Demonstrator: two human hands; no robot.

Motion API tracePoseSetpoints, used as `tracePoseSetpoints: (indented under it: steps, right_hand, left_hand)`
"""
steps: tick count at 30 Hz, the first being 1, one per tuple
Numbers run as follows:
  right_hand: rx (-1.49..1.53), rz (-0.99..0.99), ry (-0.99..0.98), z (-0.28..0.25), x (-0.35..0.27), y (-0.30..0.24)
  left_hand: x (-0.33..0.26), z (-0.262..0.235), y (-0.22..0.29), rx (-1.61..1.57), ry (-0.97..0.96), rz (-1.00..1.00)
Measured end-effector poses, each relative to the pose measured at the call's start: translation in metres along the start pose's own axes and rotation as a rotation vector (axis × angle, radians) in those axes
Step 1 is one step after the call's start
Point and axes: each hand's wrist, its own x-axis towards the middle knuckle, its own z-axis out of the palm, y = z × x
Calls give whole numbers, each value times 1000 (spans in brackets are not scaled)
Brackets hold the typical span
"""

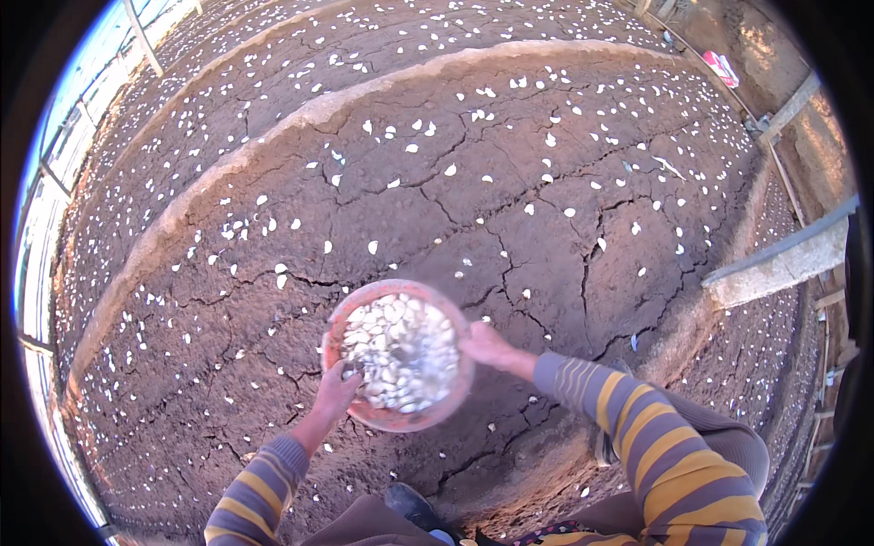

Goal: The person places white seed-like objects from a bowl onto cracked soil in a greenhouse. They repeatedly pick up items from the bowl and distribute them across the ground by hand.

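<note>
A round reddish basin [465, 375] hangs above the cracked soil in front of me, filled with white garlic cloves [387, 332]. Part of the heap is blurred. My left hand [337, 389] is closed on the basin's lower left rim, with its fingertips over the inside edge by the cloves. On the opposite side, my right hand [486, 346] grips the right rim; some of its fingers are hidden. Many more cloves lie scattered over the ground, such as a clove [372, 247] just beyond the basin.
A raised soil ridge [319, 109] curves across the bed from left to far right. On the right, a pale concrete post [778, 264] juts inward. My dark shoe [414, 506] stands on the soil below the basin. A red and white packet [720, 68] lies at the far right.
</note>
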Motion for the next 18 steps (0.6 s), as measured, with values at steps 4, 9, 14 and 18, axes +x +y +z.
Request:
tracePoseSetpoints:
  steps: [4, 9, 14, 18]
  right_hand:
    - [-115, -33, -40, -83, 36, 12]
    - [-166, -26, -165, -129, 59, 9]
    - [-326, 138, -346, -167, 72, -16]
    - [-812, -361, -484, -231, 77, -64]
  left_hand:
    - [27, 45, 32, 69, 66, 35]
    - [79, 111, 26, 245, 192, 220]
    - [91, 172, 44, 507, 418, 44]
    - [74, 207, 63, 476, 583, -199]
